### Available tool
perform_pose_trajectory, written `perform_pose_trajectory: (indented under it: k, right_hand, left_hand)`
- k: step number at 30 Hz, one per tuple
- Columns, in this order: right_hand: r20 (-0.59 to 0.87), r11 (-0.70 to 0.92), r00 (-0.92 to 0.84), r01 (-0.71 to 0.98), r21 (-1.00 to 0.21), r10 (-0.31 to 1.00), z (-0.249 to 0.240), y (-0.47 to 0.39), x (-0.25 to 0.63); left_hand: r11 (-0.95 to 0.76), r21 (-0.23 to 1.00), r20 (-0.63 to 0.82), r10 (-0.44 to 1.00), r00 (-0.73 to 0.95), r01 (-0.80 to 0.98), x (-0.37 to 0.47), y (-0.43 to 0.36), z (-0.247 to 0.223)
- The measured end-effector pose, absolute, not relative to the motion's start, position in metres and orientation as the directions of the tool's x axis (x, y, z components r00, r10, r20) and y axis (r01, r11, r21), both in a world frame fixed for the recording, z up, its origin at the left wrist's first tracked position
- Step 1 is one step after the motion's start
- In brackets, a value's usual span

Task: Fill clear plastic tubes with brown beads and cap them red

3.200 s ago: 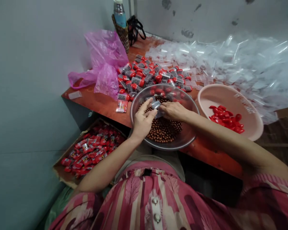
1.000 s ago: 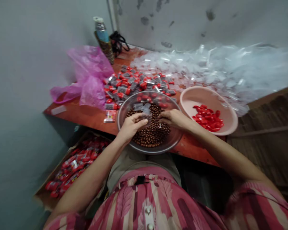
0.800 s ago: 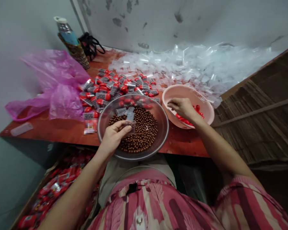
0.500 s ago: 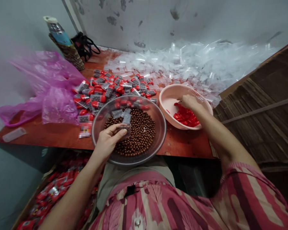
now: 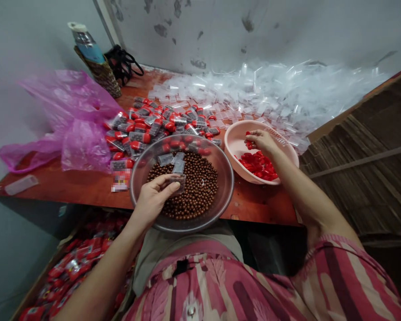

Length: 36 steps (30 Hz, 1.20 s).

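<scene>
My left hand [image 5: 153, 196] pinches a small clear plastic container [image 5: 178, 183] above a metal bowl [image 5: 223, 200] of brown beads [image 5: 200, 187]. A few more clear containers [image 5: 178, 166] lie on the beads. Over the pink basin [image 5: 232, 138], my right hand [image 5: 263, 141] has its fingers closed on red caps [image 5: 249, 143]. Below it, many loose red caps [image 5: 259, 165] cover the basin's bottom.
Behind the bowl lie filled, red-capped containers [image 5: 140, 136]. Clear empty containers [image 5: 254, 93] are heaped along the wall. A purple bag [image 5: 80, 138] and a bottle [image 5: 87, 44] stand left, stacked cardboard [image 5: 364, 165] right. Red packages [image 5: 73, 267] fill a box below.
My right hand has lifted a little from the pile in the basin, and red caps now show between its fingers. My left hand still holds the clear container. The whole view has shifted slightly.
</scene>
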State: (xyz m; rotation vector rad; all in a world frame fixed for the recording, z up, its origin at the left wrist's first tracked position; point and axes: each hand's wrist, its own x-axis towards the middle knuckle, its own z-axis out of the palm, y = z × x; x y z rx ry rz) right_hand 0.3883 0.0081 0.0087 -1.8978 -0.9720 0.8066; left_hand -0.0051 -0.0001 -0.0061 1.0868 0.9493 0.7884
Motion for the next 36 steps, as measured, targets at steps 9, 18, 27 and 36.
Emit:
perform_pose_trajectory:
  k: [9, 18, 27, 36]
  right_hand:
    - [0.000, 0.010, 0.224, -0.043, -0.999, 0.975, 0.035, -0.012, 0.253]
    - [0.352, 0.313, 0.022, 0.412, -0.856, 0.936, 0.014, -0.026, 0.162]
    - [0.309, 0.526, -0.426, 0.671, -0.522, 0.850, 0.047, -0.023, 0.193]
    - [0.201, 0.331, -0.287, 0.533, -0.778, 0.936, 0.042, -0.020, 0.203]
  left_hand:
    - [0.211, 0.970, -0.108, 0.823, 0.558, -0.122, -0.005, -0.004, 0.000]
    - [0.304, 0.828, -0.107, 0.910, 0.400, -0.471, -0.004, -0.003, -0.004]
    - [0.135, 0.947, 0.025, 0.872, 0.489, -0.290, -0.007, -0.006, -0.005]
    - [-0.110, 0.988, 0.152, 0.847, 0.510, -0.111, -0.010, -0.008, -0.007]
